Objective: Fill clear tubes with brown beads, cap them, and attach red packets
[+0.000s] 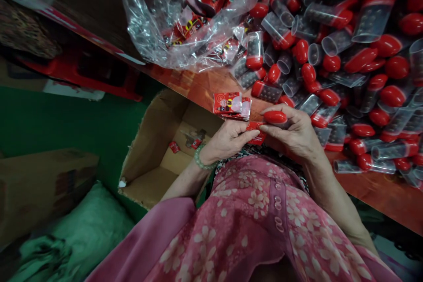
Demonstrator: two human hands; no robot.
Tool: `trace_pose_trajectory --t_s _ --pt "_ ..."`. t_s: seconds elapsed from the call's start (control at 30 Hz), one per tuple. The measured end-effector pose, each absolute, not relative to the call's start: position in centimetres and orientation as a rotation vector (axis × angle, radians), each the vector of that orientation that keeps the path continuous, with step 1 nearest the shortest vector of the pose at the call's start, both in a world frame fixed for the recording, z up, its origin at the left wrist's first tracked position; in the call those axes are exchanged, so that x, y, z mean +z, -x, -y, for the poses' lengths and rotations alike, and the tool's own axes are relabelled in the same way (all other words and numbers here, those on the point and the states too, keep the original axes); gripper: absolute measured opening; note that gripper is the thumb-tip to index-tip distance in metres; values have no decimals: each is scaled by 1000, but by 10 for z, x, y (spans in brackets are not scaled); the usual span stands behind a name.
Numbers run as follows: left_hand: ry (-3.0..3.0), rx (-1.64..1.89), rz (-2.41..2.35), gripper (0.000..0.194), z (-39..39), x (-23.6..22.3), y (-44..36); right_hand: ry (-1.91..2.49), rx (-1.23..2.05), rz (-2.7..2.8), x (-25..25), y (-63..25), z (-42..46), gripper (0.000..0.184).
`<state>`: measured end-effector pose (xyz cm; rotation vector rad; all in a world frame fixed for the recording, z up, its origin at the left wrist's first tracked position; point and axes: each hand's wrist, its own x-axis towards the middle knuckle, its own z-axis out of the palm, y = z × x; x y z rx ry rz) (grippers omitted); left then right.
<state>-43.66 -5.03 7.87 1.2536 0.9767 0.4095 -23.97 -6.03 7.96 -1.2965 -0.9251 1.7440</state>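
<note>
Both hands meet over the table's near edge. Between the fingers of my left hand [233, 139] is a small red printed packet [256, 133], pinched at its side. My right hand [295, 130] grips a clear plastic tube with a rounded red cap [275, 117]; its thumb also reaches the packet's edge. Most of the tube is hidden by the fingers. Just beyond my left hand lies a small stack of red printed cards or packets [228, 105] on the table edge. A pile of red-capped clear tubes [330, 57] spreads beyond and right of my right hand.
A clear plastic bag [145, 31] holding red printed packets lies open on the wooden table [198, 83]. Below the edge at left stands an open cardboard box [142, 163] with a few small red pieces inside. Another carton [46, 189] and a pale green sack [95, 220] sit farther left.
</note>
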Motion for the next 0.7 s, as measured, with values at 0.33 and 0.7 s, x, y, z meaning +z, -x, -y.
trace_pose_trajectory --t_s 0.33,0.7 --pt "-1354 404 -1124 44 56 89 429 1399 1475 1298 77 230 65 18" --pt "-1202 537 -1167 32 67 83 413 1418 1547 1202 80 215 77 22"
